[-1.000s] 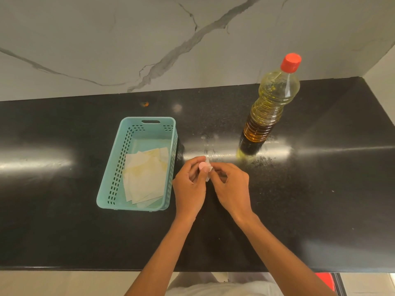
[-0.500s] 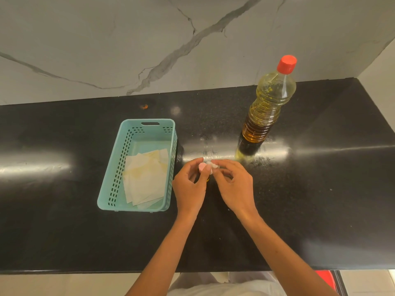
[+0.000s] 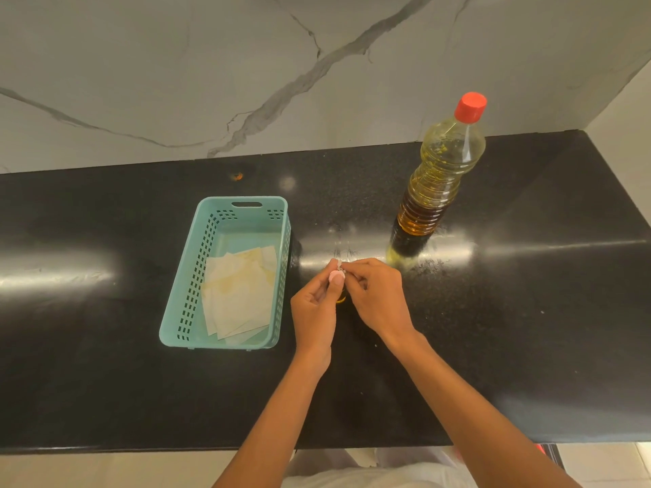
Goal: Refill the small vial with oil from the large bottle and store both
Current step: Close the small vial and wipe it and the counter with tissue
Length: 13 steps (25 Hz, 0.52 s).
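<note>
Mostly, left hand [image 3: 313,311] and right hand [image 3: 378,297] hide vial [image 3: 341,298] (capped, perhaps).

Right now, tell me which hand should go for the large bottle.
Right: the large bottle stands just beyond the right hand, on its side, while the left hand grips the small vial.

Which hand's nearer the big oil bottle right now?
Right. The right hand sits just front-left of the oil bottle; the left hand lies farther left, toward the basket.

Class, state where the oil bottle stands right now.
In the head view, the bottle stands upright on the counter, right of the basket and just beyond the right hand.
</note>
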Each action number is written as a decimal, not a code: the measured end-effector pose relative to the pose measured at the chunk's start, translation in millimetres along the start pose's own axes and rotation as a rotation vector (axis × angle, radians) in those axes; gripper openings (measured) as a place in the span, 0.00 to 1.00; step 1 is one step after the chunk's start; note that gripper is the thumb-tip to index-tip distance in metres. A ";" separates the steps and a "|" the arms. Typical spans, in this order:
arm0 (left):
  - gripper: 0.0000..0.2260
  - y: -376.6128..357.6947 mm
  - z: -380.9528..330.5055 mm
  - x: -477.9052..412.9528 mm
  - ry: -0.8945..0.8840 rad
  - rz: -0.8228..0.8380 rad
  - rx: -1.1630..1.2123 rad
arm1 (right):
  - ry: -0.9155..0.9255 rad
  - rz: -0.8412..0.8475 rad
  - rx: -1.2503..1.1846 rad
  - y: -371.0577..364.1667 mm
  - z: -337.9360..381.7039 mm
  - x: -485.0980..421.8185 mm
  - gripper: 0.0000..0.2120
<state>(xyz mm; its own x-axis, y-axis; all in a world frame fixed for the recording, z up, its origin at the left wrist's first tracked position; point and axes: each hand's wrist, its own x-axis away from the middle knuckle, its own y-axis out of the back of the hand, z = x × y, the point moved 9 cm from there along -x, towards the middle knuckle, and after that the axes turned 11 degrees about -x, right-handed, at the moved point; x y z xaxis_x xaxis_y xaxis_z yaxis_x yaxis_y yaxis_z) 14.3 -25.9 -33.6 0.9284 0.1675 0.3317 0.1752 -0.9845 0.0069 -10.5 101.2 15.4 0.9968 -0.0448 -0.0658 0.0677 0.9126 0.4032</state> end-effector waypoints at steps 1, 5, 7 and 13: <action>0.14 -0.6 0.8 -0.3 0.007 0.005 0.007 | 0.007 -0.001 0.021 -0.3 0.4 4.1 0.10; 0.14 -0.9 2.0 -1.2 -0.009 0.024 -0.030 | -0.003 -0.055 0.055 0.6 -2.4 28.6 0.10; 0.14 -1.0 0.3 -2.1 -0.028 0.030 -0.053 | 0.007 -0.036 0.057 -0.6 -1.7 19.4 0.10; 0.14 -0.1 -0.6 -3.6 -0.064 0.031 -0.131 | 0.019 0.010 0.075 -1.5 -0.5 18.8 0.08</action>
<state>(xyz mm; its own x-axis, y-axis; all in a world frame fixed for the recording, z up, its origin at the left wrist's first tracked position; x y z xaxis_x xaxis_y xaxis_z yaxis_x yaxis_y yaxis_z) 10.7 -26.5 -34.2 0.9525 0.1355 0.2728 0.1054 -0.9869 0.1221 8.2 99.2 13.1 0.9965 -0.0277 -0.0788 0.0617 0.8800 0.4709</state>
